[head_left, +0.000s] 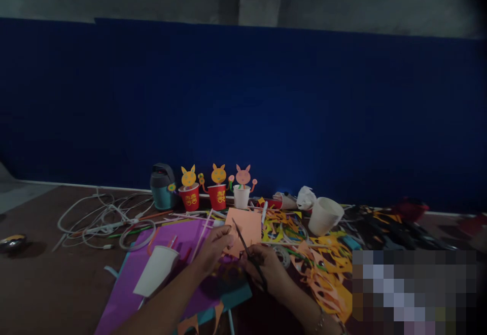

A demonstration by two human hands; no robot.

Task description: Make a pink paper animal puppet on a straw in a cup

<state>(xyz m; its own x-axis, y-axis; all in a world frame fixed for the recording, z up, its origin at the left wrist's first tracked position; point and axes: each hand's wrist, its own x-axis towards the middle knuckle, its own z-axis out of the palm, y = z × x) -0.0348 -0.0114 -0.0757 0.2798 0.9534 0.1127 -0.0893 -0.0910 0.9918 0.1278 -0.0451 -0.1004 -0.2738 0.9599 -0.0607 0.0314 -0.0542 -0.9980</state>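
Note:
My left hand [217, 244] pinches the left edge of an orange sheet of paper [249, 224], held up over the table. My right hand [268, 269] grips a pair of dark-handled scissors [242, 238], whose blade lies across the sheet's lower left part. Whether the paper is between the blades I cannot tell. Below the hands lie a purple sheet [167, 233] and a teal sheet [238, 297]. A white paper cup [157, 271] lies tilted on the purple sheet, left of my left hand. Right of my right hand is a clear tape roll [282, 257].
Cups with paper animal figures, two red [217, 198] and one white [242, 197], stand at the back by a teal container [163, 190]. White cables [102, 218] tangle at left. Orange paper scraps [323, 284] and a white cup [325, 216] are at right. A blue partition [243, 112] rises behind.

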